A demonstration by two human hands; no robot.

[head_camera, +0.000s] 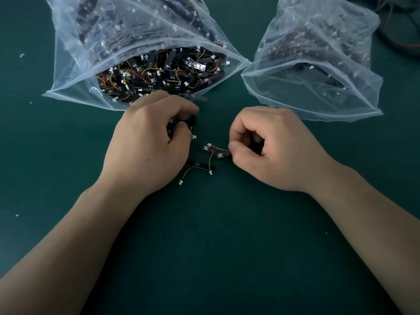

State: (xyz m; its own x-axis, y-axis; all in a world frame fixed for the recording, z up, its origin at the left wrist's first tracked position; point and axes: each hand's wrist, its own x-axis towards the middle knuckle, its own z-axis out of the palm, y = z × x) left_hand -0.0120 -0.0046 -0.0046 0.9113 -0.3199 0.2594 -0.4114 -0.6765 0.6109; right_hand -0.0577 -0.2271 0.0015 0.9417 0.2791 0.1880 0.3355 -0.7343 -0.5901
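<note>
**Sorting of small wired boards on a green desk (204, 246), read left to right.** A few white scraps (22, 55) lie at the far left. The left bag (68, 71) lies with its mouth open toward the person, and a heap of black boards (159, 76) with orange and yellow leads and white connectors reaches its lip. The left hand (147, 144) rests just in front of that mouth. Its fingers (181, 105) are curled round a small clutch of boards (192, 123); the number held cannot be told. Between the hands, a loose board (197, 165) lies flat on the desk with its leads trailing. Just right of it, the right hand (277, 148) pinches one end of a wired board (217, 153) between thumb and curled fingers (237, 128). The right bag (318, 87) lies well apart from the left and appears to hold far fewer pieces.

**Likely hazards.**
- The leads of the wired board lie close to those of the loose board, so lifting one may snag and drag the other.
- A pull on a thin lead rather than on the board itself may strain its joint.
- The left hand, crowded against the bag's lip, may nudge the heap and spill more boards onto the desk.
</note>
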